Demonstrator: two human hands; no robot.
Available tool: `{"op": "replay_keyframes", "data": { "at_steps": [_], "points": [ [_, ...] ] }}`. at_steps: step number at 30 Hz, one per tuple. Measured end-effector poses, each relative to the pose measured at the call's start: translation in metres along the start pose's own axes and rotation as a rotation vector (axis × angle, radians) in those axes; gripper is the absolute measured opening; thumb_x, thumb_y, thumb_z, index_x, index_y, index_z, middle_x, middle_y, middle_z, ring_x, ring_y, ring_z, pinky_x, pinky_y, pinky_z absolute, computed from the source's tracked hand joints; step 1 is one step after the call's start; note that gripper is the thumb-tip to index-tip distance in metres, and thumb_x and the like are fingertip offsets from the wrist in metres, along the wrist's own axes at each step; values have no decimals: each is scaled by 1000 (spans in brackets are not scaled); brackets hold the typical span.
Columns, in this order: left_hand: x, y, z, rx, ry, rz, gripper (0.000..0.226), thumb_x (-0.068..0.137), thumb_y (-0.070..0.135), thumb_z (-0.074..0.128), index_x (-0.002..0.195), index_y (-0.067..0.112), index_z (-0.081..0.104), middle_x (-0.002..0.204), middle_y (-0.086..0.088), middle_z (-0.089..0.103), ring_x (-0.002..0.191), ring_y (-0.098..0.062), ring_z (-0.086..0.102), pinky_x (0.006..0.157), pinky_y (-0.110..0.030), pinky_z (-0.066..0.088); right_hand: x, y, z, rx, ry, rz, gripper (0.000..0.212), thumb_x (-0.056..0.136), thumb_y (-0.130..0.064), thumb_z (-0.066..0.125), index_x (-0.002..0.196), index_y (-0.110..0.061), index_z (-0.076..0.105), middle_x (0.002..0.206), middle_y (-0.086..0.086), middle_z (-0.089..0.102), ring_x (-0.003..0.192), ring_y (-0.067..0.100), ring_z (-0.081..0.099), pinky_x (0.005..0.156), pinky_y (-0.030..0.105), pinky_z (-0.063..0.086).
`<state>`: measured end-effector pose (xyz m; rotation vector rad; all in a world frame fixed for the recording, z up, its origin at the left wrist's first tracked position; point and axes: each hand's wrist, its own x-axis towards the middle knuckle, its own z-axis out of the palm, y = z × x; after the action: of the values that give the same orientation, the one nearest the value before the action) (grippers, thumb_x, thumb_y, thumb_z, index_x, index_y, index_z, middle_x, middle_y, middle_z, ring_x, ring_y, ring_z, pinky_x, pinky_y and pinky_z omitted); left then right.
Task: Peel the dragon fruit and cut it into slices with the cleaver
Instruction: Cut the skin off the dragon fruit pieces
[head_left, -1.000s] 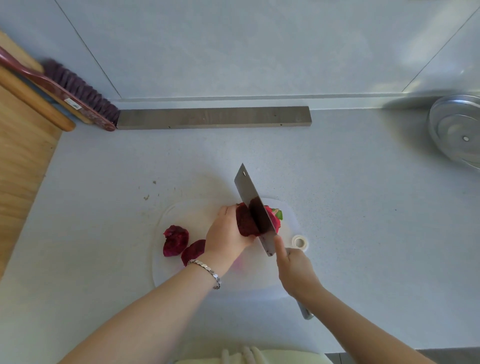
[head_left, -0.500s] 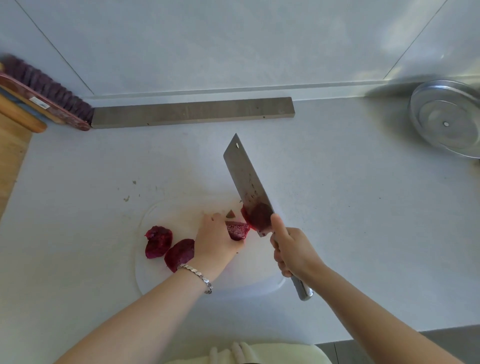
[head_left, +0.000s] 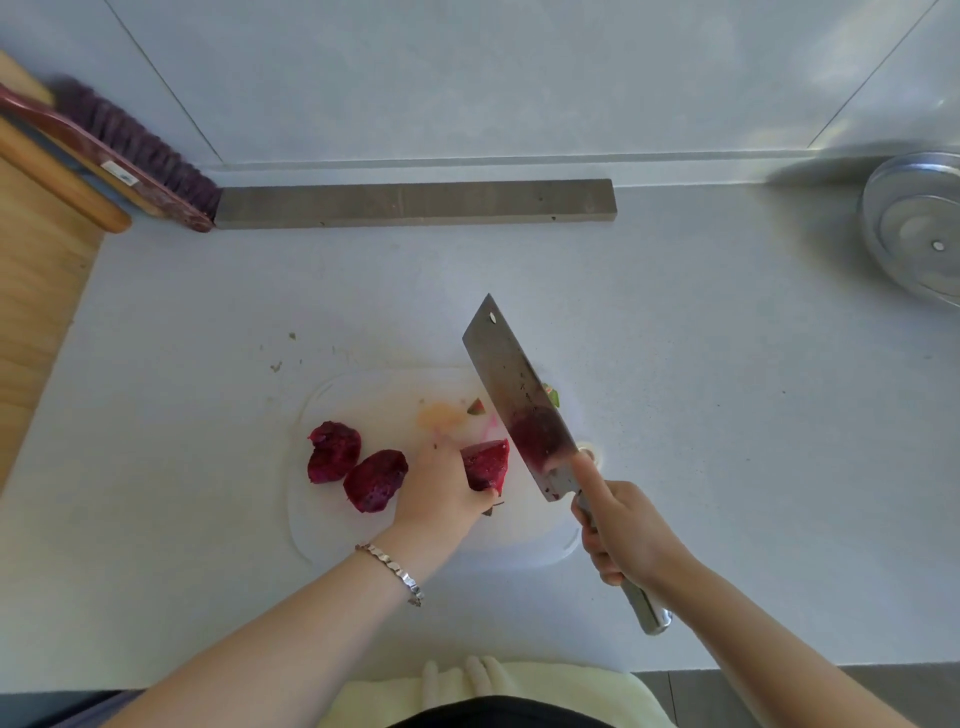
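- Since two chunks sit at the board's left, the piece mid-board is the one to slice.
- My left hand grips that piece; I'd tuck the fingertips back from the cut face.
- Cleaver hangs tilted just right of it, with my right hand wrapped round the handle and forefinger along the blade. Straight down, I reckon.
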<state>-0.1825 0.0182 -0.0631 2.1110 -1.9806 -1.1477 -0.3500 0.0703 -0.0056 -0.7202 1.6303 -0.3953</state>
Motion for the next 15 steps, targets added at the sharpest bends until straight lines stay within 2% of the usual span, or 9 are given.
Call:
{"op": "replay_keyframes", "data": {
  "at_steps": [6,15],
  "points": [
    [-2,-5,0,19,21,9,72,69,37,75,127,10,44,110,-7,54,97,-26,59,77,-35,52,1,1,3,-17,-11,23,57,92,-58,33,52,-19,23,39,-7,24,34,10,21,40,18,22],
    [-5,-5,0,15,31,4,72,70,40,74,127,11,43,110,-6,52,99,-24,58,78,-34,51,2,0,5,-34,-22,12,57,93,-58,31,51,-20,23,39,-7,24,34,9,21,39,18,23]
  ]
}}
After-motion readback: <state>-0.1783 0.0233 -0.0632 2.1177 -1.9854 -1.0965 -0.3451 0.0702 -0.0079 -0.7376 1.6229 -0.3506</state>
